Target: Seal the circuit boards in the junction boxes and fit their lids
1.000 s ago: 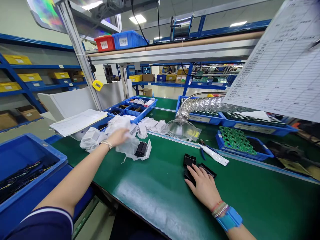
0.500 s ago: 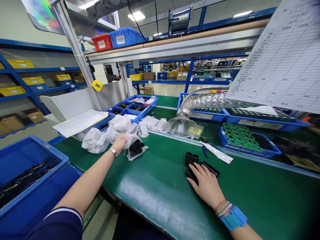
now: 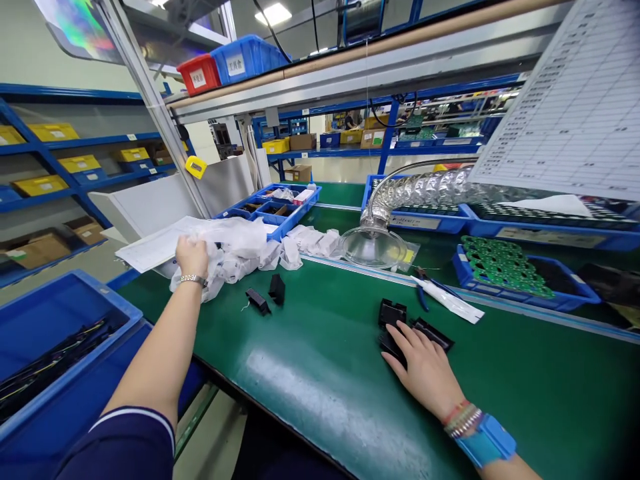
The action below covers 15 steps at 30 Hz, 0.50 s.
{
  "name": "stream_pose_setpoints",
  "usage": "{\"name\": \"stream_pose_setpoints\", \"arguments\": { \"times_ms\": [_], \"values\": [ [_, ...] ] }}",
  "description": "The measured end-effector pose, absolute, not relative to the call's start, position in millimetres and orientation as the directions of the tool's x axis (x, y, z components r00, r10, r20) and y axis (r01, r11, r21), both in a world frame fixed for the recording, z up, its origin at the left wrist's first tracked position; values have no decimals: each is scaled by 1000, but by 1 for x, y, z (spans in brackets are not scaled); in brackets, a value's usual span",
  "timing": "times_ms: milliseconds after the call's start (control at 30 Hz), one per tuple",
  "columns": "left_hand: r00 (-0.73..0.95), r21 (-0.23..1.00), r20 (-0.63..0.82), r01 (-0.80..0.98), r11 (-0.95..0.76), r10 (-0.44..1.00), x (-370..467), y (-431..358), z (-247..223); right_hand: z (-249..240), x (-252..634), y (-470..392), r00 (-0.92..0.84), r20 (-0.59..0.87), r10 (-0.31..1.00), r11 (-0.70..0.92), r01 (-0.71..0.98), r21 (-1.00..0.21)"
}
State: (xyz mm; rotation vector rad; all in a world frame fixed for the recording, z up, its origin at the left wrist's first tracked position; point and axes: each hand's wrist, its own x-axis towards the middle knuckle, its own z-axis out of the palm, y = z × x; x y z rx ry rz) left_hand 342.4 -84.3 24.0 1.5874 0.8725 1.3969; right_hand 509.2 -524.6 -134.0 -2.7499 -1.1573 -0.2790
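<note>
My left hand (image 3: 193, 259) is closed on a thin white plastic wrapper (image 3: 215, 237), over the pile of crumpled white packets (image 3: 240, 263) at the left of the green bench. Two small black parts, one blocky (image 3: 277, 289) and one ribbed (image 3: 258, 301), lie unwrapped on the green mat just right of that hand. My right hand (image 3: 425, 367) rests palm down with fingers spread, its fingertips on several black plastic pieces (image 3: 393, 313). One long black piece (image 3: 433, 334) pokes out beyond the fingers.
Pliers (image 3: 423, 293) and a white tube (image 3: 450, 303) lie behind my right hand. A clear funnel hood (image 3: 373, 247) on a foil duct (image 3: 425, 190) stands mid-bench. Green circuit boards (image 3: 505, 265) fill a tray at right. A blue bin (image 3: 113, 300) with cables is at left.
My left hand has moved left and up, pulling the wrapper off the two black parts, which now lie bare on the mat. My right hand stays on the black pieces. The view has shifted slightly.
</note>
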Motion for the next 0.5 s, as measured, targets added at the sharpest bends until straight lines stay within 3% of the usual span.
{"name": "stream_pose_setpoints", "arguments": {
  "times_ms": [100,233,367,500],
  "values": [
    [197,764,538,296,-573,819,328,-79,17,-135,510,-525,684,226,693,-692,720,-57],
    [461,502,478,555,-663,748,336,-74,-22,-135,510,-526,682,231,694,-690,721,-56],
    [631,242,354,651,-719,690,350,-69,-61,-134,510,-527,677,233,698,-685,727,-58],
    [744,31,226,639,-768,628,342,-70,-78,-134,511,-528,669,241,703,-680,732,-50]
  ]
}}
